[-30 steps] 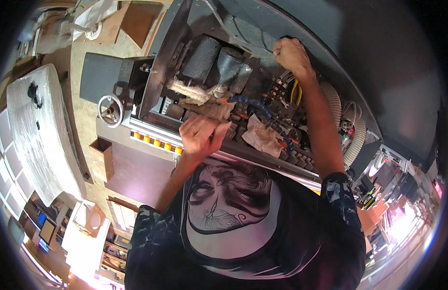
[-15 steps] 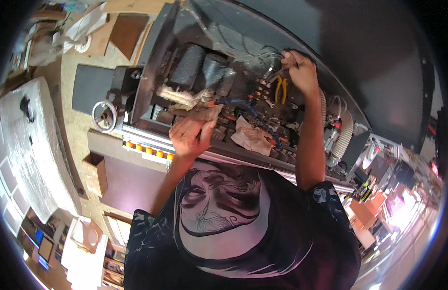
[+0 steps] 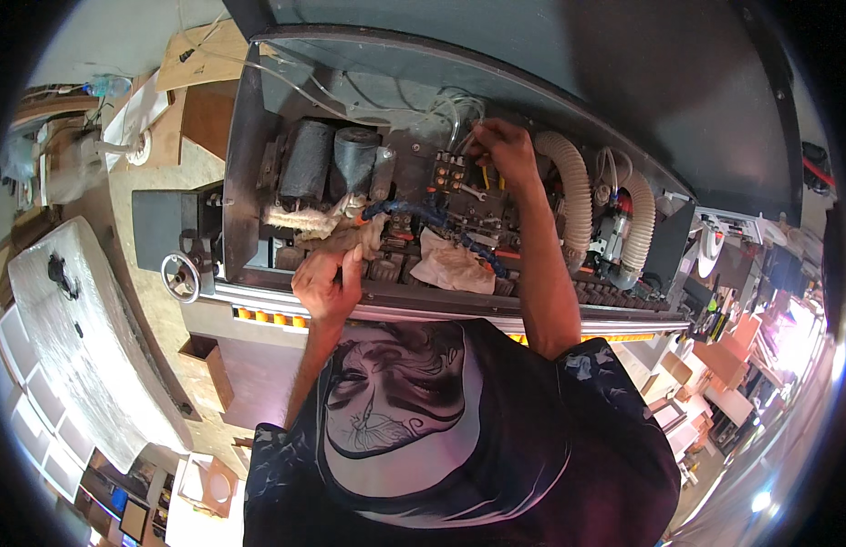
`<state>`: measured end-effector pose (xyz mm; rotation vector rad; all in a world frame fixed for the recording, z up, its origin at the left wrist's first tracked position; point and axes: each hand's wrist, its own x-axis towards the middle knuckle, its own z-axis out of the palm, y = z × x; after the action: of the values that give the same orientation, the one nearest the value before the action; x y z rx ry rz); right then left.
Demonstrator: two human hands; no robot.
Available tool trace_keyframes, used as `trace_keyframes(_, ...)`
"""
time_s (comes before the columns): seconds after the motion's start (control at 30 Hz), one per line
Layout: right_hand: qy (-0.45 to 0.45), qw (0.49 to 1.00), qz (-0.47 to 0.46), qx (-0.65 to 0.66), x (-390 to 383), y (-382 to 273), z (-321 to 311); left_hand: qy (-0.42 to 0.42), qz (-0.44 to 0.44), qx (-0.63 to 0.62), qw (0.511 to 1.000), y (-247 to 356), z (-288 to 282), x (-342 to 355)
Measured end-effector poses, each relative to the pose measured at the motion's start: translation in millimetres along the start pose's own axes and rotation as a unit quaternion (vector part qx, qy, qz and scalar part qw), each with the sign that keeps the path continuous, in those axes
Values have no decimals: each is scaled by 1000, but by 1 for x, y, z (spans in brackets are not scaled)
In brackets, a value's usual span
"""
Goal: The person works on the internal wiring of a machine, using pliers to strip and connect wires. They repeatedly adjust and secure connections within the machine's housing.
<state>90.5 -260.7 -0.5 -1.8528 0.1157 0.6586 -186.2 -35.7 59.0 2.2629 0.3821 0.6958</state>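
Note:
My left hand [image 3: 330, 284] is at the front edge of an open dark machine housing [image 3: 386, 294], its fingers curled and thumb pointing up beside a dirty beige rag [image 3: 357, 239]. Whether anything is inside those fingers is hidden. Reaching to the back wall, my right hand [image 3: 505, 153] is closed beside thin clear hoses [image 3: 455, 118]; what it pinches is too small to make out. Yellow-handled pliers [image 3: 486, 177] lie partly under that hand. A small open-ended wrench [image 3: 475, 191] rests near a block of brass fittings [image 3: 448, 170].
Two dark cylinders [image 3: 306, 164] stand in the housing's left part. A crumpled pale cloth [image 3: 454, 262] lies among the mechanisms. Ribbed hoses [image 3: 567, 191] curve up on the right. A handwheel [image 3: 179, 276] juts out at the left end, and a raised lid [image 3: 550, 55] stands behind.
The view has shifted, showing more of the housing's right side. My right hand stays by the back hoses and now covers part of the pliers. My left hand remains beside the rag.

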Motion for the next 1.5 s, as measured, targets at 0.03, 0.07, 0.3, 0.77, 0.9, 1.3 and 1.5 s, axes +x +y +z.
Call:
trace_keyframes(0.03,11,1000,5,9,0,-4,1,-8,-5,7,1000,0,-1,-2)
trace_keyframes(0.07,21,1000,11,19,0,-6,2,-15,-10,14,1000,0,-2,-3)
trace_keyframes(0.3,4,998,-55,33,13,-22,10,6,15,-7,1000,6,1,4)
trace_keyframes(0.77,177,866,-120,-452,-43,41,4,30,-62,10,998,-7,-23,-15)
trace_keyframes(0.9,191,846,-151,-475,-30,51,3,38,-85,10,996,-5,-21,-9)
trace_keyframes(1.3,23,821,-176,-543,-52,36,18,80,-77,41,993,-2,-20,-8)
trace_keyframes(1.5,-48,826,-175,-534,-52,56,8,82,-69,64,992,-4,-18,-12)
